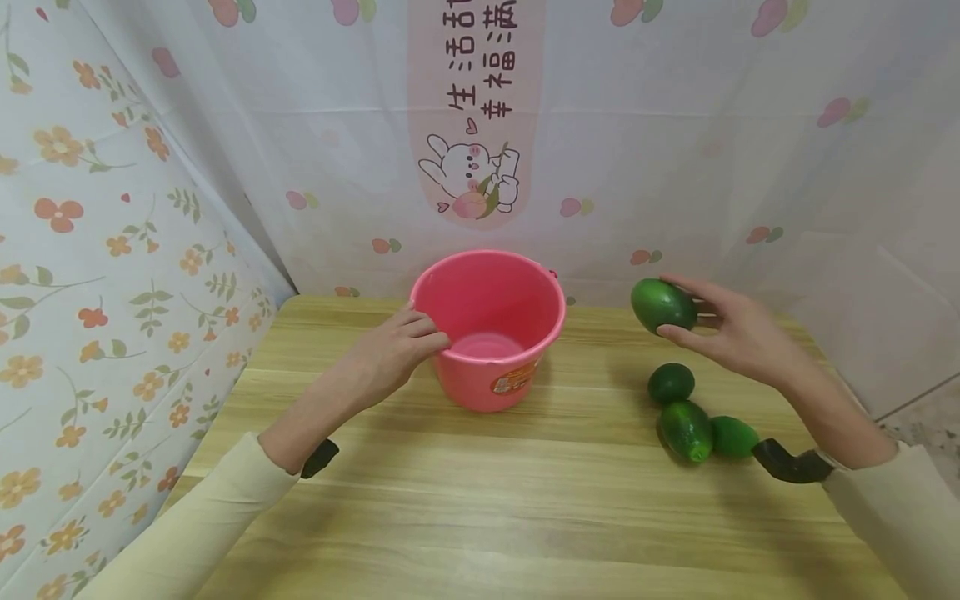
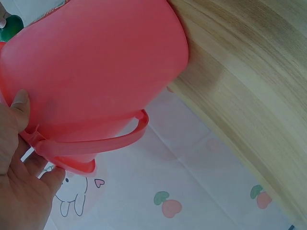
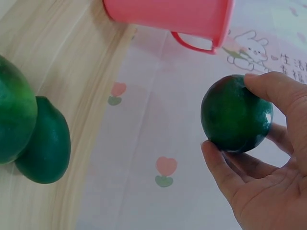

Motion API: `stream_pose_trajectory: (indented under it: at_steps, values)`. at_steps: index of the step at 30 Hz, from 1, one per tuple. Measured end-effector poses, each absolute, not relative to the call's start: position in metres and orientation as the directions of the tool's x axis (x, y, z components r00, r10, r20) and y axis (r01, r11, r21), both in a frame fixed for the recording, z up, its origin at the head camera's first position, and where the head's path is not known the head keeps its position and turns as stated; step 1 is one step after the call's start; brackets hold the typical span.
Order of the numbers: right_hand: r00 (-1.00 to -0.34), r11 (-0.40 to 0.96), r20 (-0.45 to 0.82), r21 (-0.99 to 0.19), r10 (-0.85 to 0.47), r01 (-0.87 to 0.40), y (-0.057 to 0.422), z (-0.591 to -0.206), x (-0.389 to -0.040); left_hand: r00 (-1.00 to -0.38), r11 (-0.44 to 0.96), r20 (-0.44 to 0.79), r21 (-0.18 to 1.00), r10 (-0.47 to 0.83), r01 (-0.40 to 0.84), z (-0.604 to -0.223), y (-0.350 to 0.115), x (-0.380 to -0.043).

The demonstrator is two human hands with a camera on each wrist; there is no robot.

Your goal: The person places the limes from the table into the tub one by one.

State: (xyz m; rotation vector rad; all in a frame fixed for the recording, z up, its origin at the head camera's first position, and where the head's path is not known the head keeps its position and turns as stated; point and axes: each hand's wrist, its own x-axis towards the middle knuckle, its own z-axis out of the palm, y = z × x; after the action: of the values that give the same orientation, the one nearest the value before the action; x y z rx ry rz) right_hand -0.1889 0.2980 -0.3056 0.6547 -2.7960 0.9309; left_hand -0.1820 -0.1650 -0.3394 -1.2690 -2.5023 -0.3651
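A pink plastic bucket (image 1: 487, 379) stands upright on the table, its inside bare down to the bottom. My left hand (image 1: 393, 350) grips its rim at the left, thumb against the outer wall and fingers by the handle joint in the left wrist view. Over the table's right side, my right hand (image 1: 731, 329) holds a glossy, smooth green oval fruit (image 1: 663, 305) between thumb and fingertips. Below that hand lie three more green fruits: a round dark one (image 1: 671, 383), a longer one (image 1: 686, 431) with a pale tip, and another (image 1: 733, 437) against it.
The wooden table (image 1: 465, 508) ends at a white printed curtain (image 1: 337, 150) close behind the bucket. A floral cloth (image 1: 97, 292) hangs along the left side. The bucket's pink handle (image 2: 96, 143) hangs down on its far side.
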Motion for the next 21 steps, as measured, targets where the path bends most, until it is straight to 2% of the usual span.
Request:
stream_pose_trajectory:
  at_steps: [13,21]
  values:
    - [-0.89,0.708,0.249,-0.54,-0.382,-0.455,0.285,-0.301,-0.192,-0.556,0.571,0.389,0.089,0.734,0.816,-0.34,-0.166,-0.181]
    - [-0.885,0.685,0.262,-0.562,-0.384,-0.464,0.278,-0.298,-0.193,-0.528,0.551,0.415,0.073,0.741,0.831,-0.34,-0.166,-0.183]
